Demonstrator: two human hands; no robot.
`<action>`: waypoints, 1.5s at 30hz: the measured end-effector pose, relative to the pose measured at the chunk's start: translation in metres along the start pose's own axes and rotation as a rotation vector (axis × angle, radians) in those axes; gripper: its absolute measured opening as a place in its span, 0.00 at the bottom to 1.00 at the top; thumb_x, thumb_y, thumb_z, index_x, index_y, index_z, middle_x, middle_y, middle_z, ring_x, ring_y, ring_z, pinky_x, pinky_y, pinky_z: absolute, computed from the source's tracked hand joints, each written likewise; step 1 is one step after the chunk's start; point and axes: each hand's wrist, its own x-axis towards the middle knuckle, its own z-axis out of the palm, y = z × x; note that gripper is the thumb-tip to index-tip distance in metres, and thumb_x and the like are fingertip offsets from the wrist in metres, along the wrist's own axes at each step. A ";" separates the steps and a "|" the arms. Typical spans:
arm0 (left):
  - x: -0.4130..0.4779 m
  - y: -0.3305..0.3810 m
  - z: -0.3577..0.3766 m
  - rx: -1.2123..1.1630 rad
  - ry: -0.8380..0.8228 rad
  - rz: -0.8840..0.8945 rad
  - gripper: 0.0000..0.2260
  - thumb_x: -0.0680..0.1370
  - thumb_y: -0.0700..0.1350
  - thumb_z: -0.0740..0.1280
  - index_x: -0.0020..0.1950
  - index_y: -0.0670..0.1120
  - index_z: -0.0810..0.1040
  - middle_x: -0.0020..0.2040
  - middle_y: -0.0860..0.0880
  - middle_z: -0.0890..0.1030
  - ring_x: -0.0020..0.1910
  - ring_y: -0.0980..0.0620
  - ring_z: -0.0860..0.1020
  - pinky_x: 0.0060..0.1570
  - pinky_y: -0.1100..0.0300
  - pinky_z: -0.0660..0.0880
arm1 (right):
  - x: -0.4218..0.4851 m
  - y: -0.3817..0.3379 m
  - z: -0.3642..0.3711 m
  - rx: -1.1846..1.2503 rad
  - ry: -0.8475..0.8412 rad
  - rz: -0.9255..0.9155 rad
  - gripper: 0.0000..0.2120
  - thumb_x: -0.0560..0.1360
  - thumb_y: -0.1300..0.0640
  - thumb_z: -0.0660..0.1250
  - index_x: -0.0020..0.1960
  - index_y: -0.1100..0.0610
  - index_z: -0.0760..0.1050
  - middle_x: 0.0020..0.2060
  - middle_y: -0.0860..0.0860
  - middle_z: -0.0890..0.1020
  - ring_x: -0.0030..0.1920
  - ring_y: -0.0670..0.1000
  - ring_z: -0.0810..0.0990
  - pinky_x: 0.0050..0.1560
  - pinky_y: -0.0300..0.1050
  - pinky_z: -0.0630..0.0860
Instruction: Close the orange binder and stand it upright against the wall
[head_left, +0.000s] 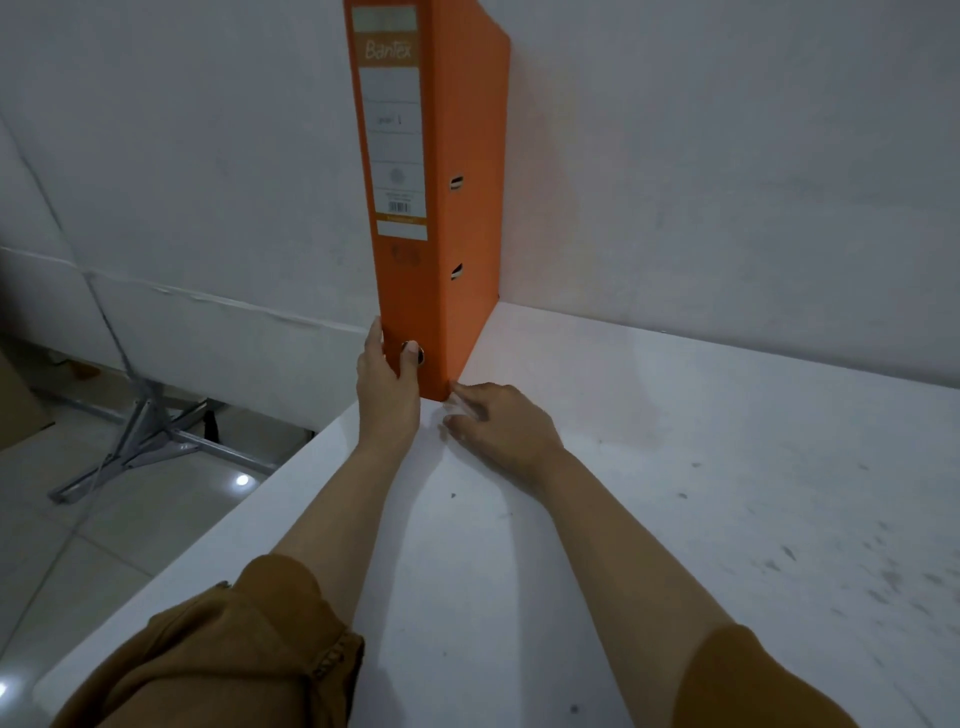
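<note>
The orange binder (457, 218) is closed and stands upright on the white table (675, 493), its far edge against the white wall (727, 156) and its labelled spine facing me. My left hand (387, 379) grips the bottom of the spine, thumb on the metal finger ring and fingers round the left side. Flat on the table lies my right hand (493, 426), its fingertips touching the binder's lower right corner.
The table's left edge runs diagonally just left of my left arm, with tiled floor (78, 545) below. A metal folding stand (140, 441) sits on the floor by a white panel. Scuff marks dot the table at right.
</note>
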 end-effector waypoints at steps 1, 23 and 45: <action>-0.002 0.001 0.000 0.008 0.007 0.003 0.23 0.80 0.53 0.54 0.74 0.50 0.56 0.72 0.44 0.66 0.69 0.44 0.67 0.68 0.44 0.66 | -0.006 -0.001 -0.001 -0.063 -0.023 -0.018 0.25 0.75 0.42 0.57 0.71 0.46 0.66 0.68 0.47 0.72 0.67 0.51 0.69 0.61 0.49 0.66; -0.159 0.041 0.034 0.980 -0.483 0.135 0.26 0.80 0.54 0.44 0.75 0.44 0.48 0.78 0.46 0.49 0.77 0.48 0.44 0.73 0.46 0.43 | -0.153 0.028 -0.052 -0.343 -0.036 0.316 0.26 0.81 0.44 0.42 0.77 0.47 0.48 0.78 0.47 0.48 0.77 0.50 0.45 0.74 0.56 0.44; -0.252 0.136 0.137 0.954 -0.968 0.190 0.23 0.81 0.50 0.44 0.76 0.46 0.47 0.78 0.48 0.44 0.76 0.45 0.39 0.73 0.41 0.41 | -0.288 0.113 -0.170 -0.368 -0.054 0.599 0.25 0.81 0.44 0.46 0.76 0.50 0.55 0.77 0.49 0.55 0.76 0.53 0.51 0.72 0.58 0.50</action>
